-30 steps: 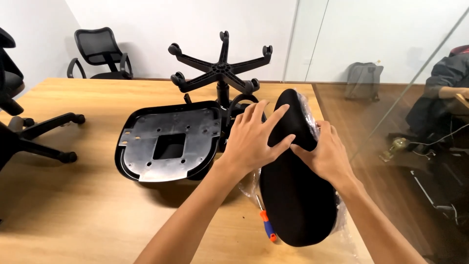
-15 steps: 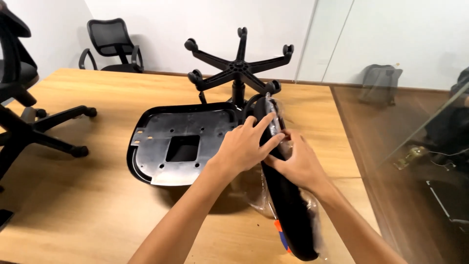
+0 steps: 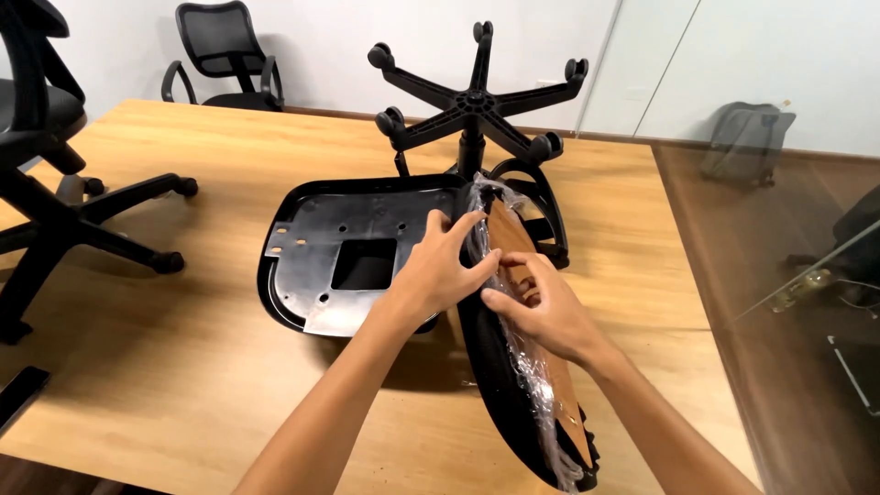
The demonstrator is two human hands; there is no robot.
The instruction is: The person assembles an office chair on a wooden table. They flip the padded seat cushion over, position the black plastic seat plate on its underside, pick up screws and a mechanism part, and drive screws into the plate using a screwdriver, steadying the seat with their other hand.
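A black padded chair cushion [image 3: 500, 385] stands on its edge on the wooden table [image 3: 183, 367], its brown board underside [image 3: 561, 403] facing right and clear plastic wrap [image 3: 481, 229] clinging to it. My left hand [image 3: 440, 270] grips the cushion's upper edge over the wrap. From the right, my right hand [image 3: 541, 307] pinches the wrap and board. To the left, a black plastic seat shell [image 3: 353, 252] lies flat with its underside up.
An upturned five-star wheeled chair base [image 3: 472, 105] stands behind the shell. A second black chair [image 3: 55, 183] lies on the table's left side. Another office chair [image 3: 220, 55] stands by the far wall. A grey bag [image 3: 747, 142] sits on the floor at the right.
The cushion has been turned from lying with its fabric face up to standing on edge, showing its brown underside. Both hands shifted to its upper rim and the plastic wrap.
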